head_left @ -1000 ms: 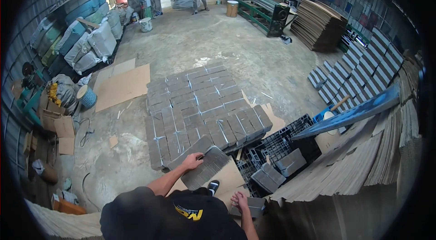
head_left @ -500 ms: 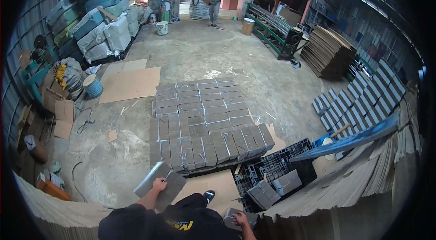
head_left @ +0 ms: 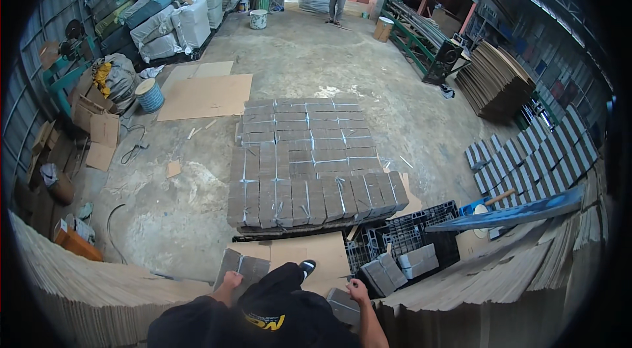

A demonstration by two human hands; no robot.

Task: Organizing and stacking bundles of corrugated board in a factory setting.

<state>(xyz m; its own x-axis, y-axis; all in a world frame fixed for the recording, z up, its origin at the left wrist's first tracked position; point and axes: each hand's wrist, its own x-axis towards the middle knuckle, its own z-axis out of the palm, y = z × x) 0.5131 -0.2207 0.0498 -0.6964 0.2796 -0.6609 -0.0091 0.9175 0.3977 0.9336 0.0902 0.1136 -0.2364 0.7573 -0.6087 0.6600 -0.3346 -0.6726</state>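
Left of the left hand, I see a stack of cardboard sheets (head_left: 99, 275); farther ahead on that side stands a blue-and-white drum (head_left: 151, 99). The left hand (head_left: 230, 281) looks clamped on the near part of a grey-brown bundle (head_left: 255, 270), close to the pale band across it. Ahead of both hands I have a low block of strapped bundles (head_left: 316, 163), and between the hands a dark shoe (head_left: 307, 269) on flat cardboard (head_left: 316, 250). The right hand (head_left: 357, 291) is well apart from the left, its fingers curled; I can't tell whether they close on anything. Another grey bundle (head_left: 342, 308) sits just beside it. Right of that hand, two bundles (head_left: 401, 269) lie by a black pallet (head_left: 368, 236), with a blue plank (head_left: 507, 213) beyond.
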